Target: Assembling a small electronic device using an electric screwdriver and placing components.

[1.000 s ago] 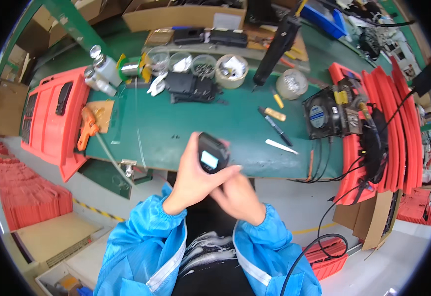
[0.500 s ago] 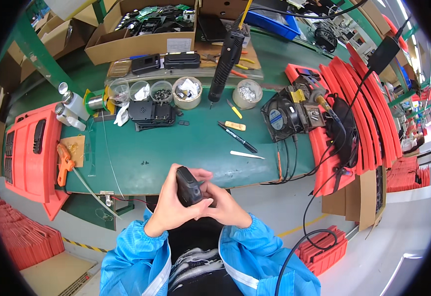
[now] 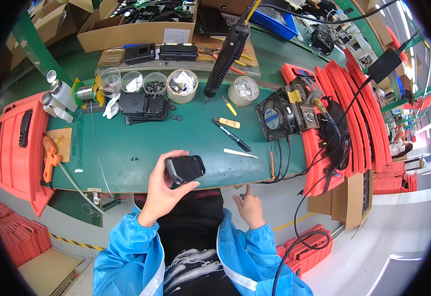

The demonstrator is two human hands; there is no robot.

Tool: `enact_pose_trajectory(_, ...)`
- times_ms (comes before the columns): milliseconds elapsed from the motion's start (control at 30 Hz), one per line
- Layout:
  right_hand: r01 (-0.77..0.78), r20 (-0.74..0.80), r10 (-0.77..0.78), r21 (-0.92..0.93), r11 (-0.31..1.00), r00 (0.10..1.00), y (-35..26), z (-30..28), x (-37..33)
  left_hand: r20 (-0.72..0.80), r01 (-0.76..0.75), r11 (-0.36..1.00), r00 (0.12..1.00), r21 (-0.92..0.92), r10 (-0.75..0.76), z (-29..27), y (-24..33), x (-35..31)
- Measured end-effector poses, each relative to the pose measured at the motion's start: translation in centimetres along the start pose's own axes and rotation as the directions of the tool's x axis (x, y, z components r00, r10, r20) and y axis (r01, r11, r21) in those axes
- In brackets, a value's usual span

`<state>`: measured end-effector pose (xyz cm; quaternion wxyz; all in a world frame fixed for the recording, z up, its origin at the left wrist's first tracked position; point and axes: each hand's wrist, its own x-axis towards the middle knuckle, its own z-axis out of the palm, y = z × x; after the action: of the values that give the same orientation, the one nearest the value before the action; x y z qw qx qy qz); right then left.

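Note:
My left hand (image 3: 162, 193) is closed around a small black plastic device casing (image 3: 186, 168), with its speaker-grille face tilted up. It is held above the front edge of the green work table (image 3: 116, 170). My right hand (image 3: 251, 209) is apart from the casing, below the table edge on the right. Its index finger and thumb are stretched out and apart, and I make out nothing held in it. A few tiny dark bits (image 3: 135, 159) lie on the table near the casing. Farther back rests a stack of similar black casings (image 3: 144, 107).
An electric screwdriver (image 3: 220, 64) hangs over the table. A marker (image 3: 232, 136), white tweezers (image 3: 240, 153) and a yellow-handled blade (image 3: 229, 105) lie mid-table. A fan (image 3: 273, 118) stands right, beside red panels (image 3: 356, 108). Parts tubs (image 3: 183, 89) line the back; a glue gun (image 3: 51, 159) lies left.
My right hand has let go of the casing and moved right and down. My left hand has turned the casing so its grille face shows. The view has shifted slightly.

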<state>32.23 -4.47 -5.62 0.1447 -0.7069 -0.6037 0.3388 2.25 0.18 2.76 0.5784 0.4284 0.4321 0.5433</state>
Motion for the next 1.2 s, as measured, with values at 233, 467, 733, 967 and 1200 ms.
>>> enact_pose_trajectory(233, 0.439, 0.167, -0.542, 0.417, 0.796, 0.824, -13.4, -9.3, 1.4, 0.024, -0.191, 0.846, 0.978, 0.498, 0.206, -0.9, 0.1, 0.3)
enact_pose_trajectory(467, 0.589, -0.537, -0.419, 0.189, 0.786, 0.732, -22.1, -5.8, 16.0, 0.192, -0.378, 0.467, 0.897, 0.799, 0.398, -2.0, -0.9, 0.2)
enact_pose_trajectory(733, 0.696, -0.651, -0.452, 0.166, 0.699, 0.609, -25.1, -1.9, 21.3, 0.228, -0.410, 0.445, 0.884, 0.796, 0.407, -2.0, -0.9, 0.5)
enact_pose_trajectory(967, 0.631, -0.577, -0.296, 0.555, 0.541, 0.761, -26.3, -5.0, 15.2, 0.212, -0.388, 0.439, 0.892, 0.810, 0.398, -2.0, -0.9, 0.5)
enact_pose_trajectory(1200, 0.631, -0.489, -0.433, 0.719, 0.292, 0.757, -22.7, -7.5, 12.1, 0.203, -0.379, 0.455, 0.899, 0.806, 0.388, -1.9, -1.1, 0.3)
